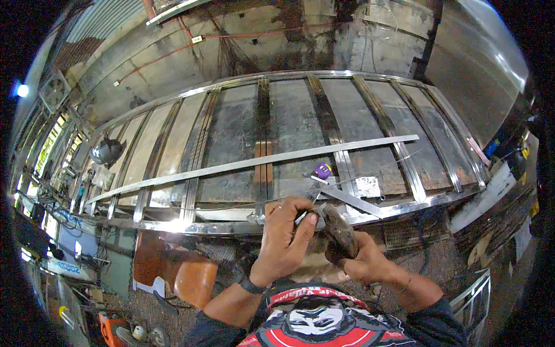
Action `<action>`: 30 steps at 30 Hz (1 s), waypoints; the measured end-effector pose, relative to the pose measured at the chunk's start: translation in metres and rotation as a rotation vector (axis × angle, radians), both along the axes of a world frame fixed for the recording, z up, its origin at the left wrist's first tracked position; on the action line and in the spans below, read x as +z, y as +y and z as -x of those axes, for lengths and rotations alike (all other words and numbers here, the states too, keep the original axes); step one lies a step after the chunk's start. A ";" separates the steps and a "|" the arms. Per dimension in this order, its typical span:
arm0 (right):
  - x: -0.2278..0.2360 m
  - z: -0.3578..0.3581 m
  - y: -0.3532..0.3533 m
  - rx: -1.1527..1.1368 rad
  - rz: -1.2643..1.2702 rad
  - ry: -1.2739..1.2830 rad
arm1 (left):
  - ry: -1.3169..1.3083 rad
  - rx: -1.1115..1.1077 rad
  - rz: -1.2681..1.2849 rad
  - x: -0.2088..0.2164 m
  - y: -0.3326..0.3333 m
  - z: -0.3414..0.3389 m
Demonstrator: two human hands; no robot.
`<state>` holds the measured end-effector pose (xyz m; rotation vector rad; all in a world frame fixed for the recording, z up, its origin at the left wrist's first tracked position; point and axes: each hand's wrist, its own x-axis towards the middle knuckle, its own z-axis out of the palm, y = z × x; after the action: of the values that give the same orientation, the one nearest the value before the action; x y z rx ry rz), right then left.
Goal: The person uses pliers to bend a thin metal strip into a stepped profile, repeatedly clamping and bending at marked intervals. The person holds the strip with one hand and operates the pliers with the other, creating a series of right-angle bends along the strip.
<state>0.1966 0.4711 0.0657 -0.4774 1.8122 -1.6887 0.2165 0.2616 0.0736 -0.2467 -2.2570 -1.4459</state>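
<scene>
My left hand (286, 234) is closed, thumb and fingers pinched around a small metal piece (300, 217) that they mostly cover. In my right hand (364, 257) is a worn, grey-brown hand tool (339, 230); its exact kind does not show. The tool's upper end comes right up to the left fingers, and whether it touches the piece I cannot tell. Both hands are at the near edge of a large shiny metal frame (264, 110). Just beyond them lie a purple tape measure (322, 170) and a flat metal square (350, 200).
A long flat metal bar (254, 165) lies slantwise across the frame. On the left end sits a dark welding mask (107, 150). An orange-brown chair (193, 283) stands below the near edge, and an orange power tool (110, 328) is at lower left. A concrete wall (300, 43) rises behind.
</scene>
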 end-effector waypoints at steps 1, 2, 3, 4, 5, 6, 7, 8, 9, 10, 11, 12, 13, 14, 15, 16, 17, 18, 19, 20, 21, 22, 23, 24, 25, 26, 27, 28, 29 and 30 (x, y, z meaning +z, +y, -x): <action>-0.002 -0.002 0.002 0.007 -0.009 -0.028 | 0.018 -0.021 0.067 0.003 -0.001 -0.001; -0.007 -0.003 0.004 0.022 0.000 -0.039 | 0.006 -0.053 0.056 0.001 -0.002 -0.001; -0.014 -0.002 0.006 0.036 0.009 -0.047 | -0.004 -0.064 0.043 -0.002 -0.002 0.000; -0.017 -0.001 0.008 0.048 0.018 -0.054 | -0.013 -0.076 0.030 -0.004 -0.002 0.000; -0.016 -0.001 0.008 0.060 0.013 -0.072 | -0.023 -0.089 0.018 -0.007 -0.001 0.001; -0.013 0.000 0.005 0.074 0.011 -0.087 | 0.001 -0.087 0.035 -0.007 -0.003 0.003; -0.010 0.001 0.003 0.086 0.009 -0.103 | 0.024 -0.087 0.052 -0.008 -0.004 0.006; -0.009 0.002 0.001 0.093 0.043 -0.082 | 0.047 -0.087 0.069 -0.008 -0.006 0.008; -0.008 0.001 0.000 0.097 0.074 -0.063 | 0.033 -0.086 0.078 -0.007 -0.006 0.008; -0.008 0.001 0.000 0.101 0.105 -0.045 | 0.020 -0.085 0.087 -0.006 -0.007 0.007; -0.010 0.003 0.000 0.109 0.069 -0.006 | 0.006 -0.084 0.097 -0.006 -0.008 0.008; -0.012 0.008 0.000 0.123 0.035 0.035 | -0.060 -0.085 0.038 -0.005 -0.010 0.007; -0.013 0.011 -0.001 0.136 0.001 0.076 | -0.125 -0.087 -0.021 -0.003 -0.012 0.008; -0.008 0.014 -0.002 0.135 -0.023 0.094 | -0.191 -0.088 -0.081 -0.002 -0.015 0.008; 0.001 0.017 -0.005 0.136 -0.046 0.114 | -0.163 -0.104 -0.166 0.000 -0.020 0.010; 0.008 0.019 -0.009 0.148 -0.060 0.128 | -0.139 -0.108 -0.244 0.002 -0.028 0.011; 0.018 0.022 -0.013 0.159 -0.089 0.074 | -0.115 -0.111 -0.323 0.005 -0.035 0.012; 0.031 0.025 -0.014 0.160 -0.124 0.025 | -0.074 -0.158 -0.360 0.012 -0.041 0.018; 0.037 0.025 -0.017 0.169 -0.158 -0.025 | -0.044 -0.157 -0.349 0.013 -0.045 0.025; 0.024 0.023 -0.023 0.096 0.048 0.083 | -0.014 -0.156 -0.338 0.011 -0.049 0.035; 0.022 0.027 -0.032 0.068 0.010 0.117 | 0.021 -0.143 -0.322 0.018 -0.056 0.038; 0.017 0.036 -0.039 0.022 -0.037 0.143 | -0.097 -0.114 -0.298 0.039 -0.056 0.037; 0.012 0.046 -0.046 -0.025 -0.085 0.168 | -0.102 -0.131 -0.346 0.035 -0.063 0.047; 0.013 0.056 -0.049 -0.004 -0.195 0.183 | -0.100 -0.149 -0.395 0.027 -0.071 0.059; 0.023 0.063 -0.057 0.036 -0.222 0.159 | -0.100 -0.162 -0.440 0.021 -0.079 0.068; 0.037 0.068 -0.064 0.075 -0.249 0.135 | -0.111 -0.166 -0.531 0.018 -0.086 0.072; 0.046 0.071 -0.068 0.096 -0.277 0.114 | -0.091 -0.177 -0.558 0.020 -0.092 0.078; 0.044 0.076 -0.068 0.116 -0.055 0.054 | -0.070 -0.187 -0.584 0.023 -0.102 0.082; 0.037 0.081 -0.070 0.071 -0.031 0.067 | -0.050 -0.196 -0.612 0.026 -0.113 0.088; 0.029 0.085 -0.074 0.034 -0.001 0.082 | -0.009 -0.227 -0.710 0.032 -0.125 0.094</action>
<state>0.1113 0.3973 0.0943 -0.5817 1.8524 -1.6681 0.1228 0.1366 0.1053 -0.2662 -1.6146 -2.2536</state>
